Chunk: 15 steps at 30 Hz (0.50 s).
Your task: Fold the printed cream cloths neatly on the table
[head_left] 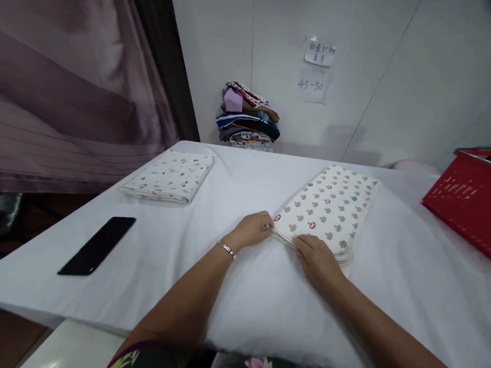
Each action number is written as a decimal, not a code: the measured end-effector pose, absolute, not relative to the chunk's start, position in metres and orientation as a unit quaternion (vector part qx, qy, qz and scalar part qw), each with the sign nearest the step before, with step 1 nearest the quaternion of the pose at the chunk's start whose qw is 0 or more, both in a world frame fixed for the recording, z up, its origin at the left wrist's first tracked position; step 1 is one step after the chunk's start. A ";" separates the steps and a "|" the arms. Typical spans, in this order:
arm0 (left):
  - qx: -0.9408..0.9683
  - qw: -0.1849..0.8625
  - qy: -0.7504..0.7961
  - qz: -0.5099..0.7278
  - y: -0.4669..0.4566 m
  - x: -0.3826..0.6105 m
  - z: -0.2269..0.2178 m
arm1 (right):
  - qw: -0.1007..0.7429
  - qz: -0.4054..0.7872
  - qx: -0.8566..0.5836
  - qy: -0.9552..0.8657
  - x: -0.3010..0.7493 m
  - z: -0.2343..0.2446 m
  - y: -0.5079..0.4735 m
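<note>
A folded white cloth printed with small grey and coloured shapes (pixel 332 205) lies on the white table (pixel 204 271), right of centre. My left hand (pixel 251 230), with a bracelet on its wrist, pinches the cloth's near left corner with closed fingers. My right hand (pixel 316 260) rests on the near edge of the same cloth, fingers curled over the stacked layers. A second folded patterned cloth (pixel 170 176) lies apart at the far left of the table.
A black phone (pixel 97 245) lies near the table's left edge. A red plastic basket (pixel 476 202) stands at the right. A pile of folded clothes (pixel 248 118) sits against the back wall under paper notes (pixel 319 52). A purple curtain (pixel 58 78) hangs at the left.
</note>
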<state>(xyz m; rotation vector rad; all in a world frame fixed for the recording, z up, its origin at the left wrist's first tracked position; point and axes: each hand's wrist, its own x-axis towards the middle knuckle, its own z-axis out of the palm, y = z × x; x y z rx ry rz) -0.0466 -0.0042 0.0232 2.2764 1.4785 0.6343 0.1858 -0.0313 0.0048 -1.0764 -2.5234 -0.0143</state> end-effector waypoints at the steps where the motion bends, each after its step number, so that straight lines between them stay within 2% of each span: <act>1: 0.813 0.159 0.513 0.226 -0.004 -0.045 0.023 | 0.196 -0.008 -0.386 -0.901 0.189 0.005 -0.033; 6: 0.859 0.101 0.440 0.243 -0.006 -0.037 0.018 | 0.197 -0.017 -0.387 -0.901 0.191 0.005 -0.034; 15: 0.869 0.102 0.421 0.240 -0.002 -0.036 0.013 | 0.172 0.048 -0.431 -0.885 0.209 0.018 -0.024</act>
